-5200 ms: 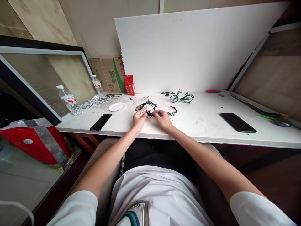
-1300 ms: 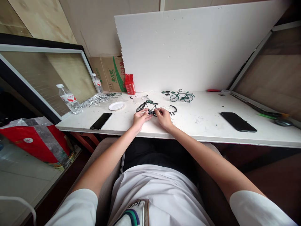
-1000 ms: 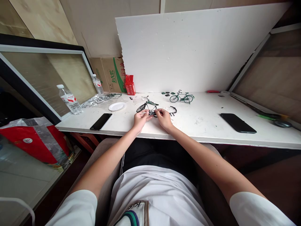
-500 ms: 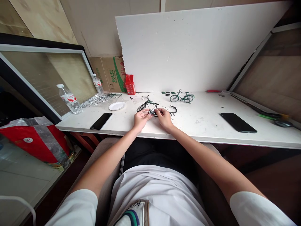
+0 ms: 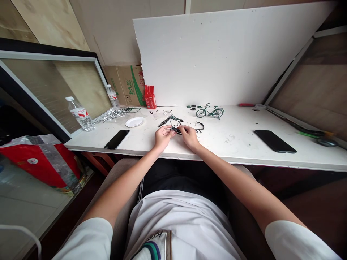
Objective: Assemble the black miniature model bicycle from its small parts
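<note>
A small model bicycle (image 5: 175, 120), dark green and black, is held tilted above the white table near its front edge. My left hand (image 5: 162, 138) grips it from the left near the rear wheel, its fingers round the lower part. From the right, my right hand (image 5: 189, 137) pinches the same end of the bicycle between thumb and fingers. The fingertips hide part of that wheel. Just right of my right hand lie a curved black part (image 5: 200, 125) and some small dark pieces. Farther back stands a second green model bicycle (image 5: 210, 111), upright.
On the white table (image 5: 227, 141) lie a phone (image 5: 116, 139) at left, another phone (image 5: 275, 141) at right and a white plate (image 5: 135, 122). Bottles (image 5: 80, 115), a red box (image 5: 150, 97) and a cardboard box (image 5: 127, 85) stand at the back left.
The model bicycle has turned slightly between my hands, so its wheels show more edge-on. Both hands have stayed almost in place, still on the bicycle.
</note>
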